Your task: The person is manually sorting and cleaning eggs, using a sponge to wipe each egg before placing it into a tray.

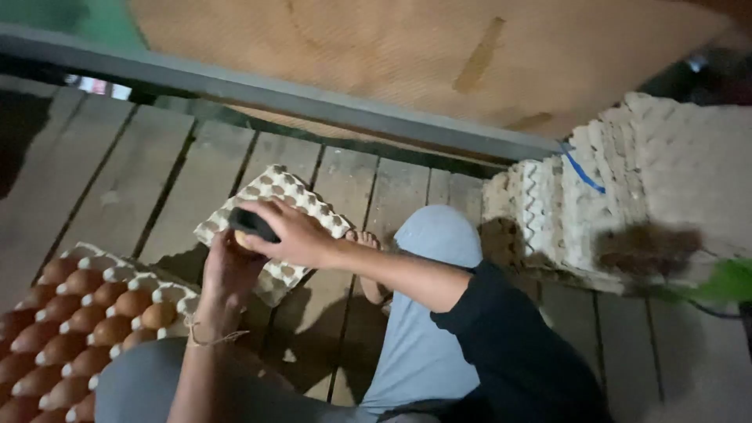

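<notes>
An egg [241, 239] is cupped in the left hand [229, 270] & a dark object [252, 224] is gripped by the right hand [291, 233], w/ an empty egg tray [301, 200] just beneath.

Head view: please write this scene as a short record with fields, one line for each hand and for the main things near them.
left hand: cups a pale egg, partly hidden
right hand: presses a small dark object against the egg
empty tray: lies on the plank floor, under the hands
filled tray: brown eggs, at the left
tray stack: tall, at the right
posture: seated, knees in grey trousers, bare foot near the empty tray
</notes>
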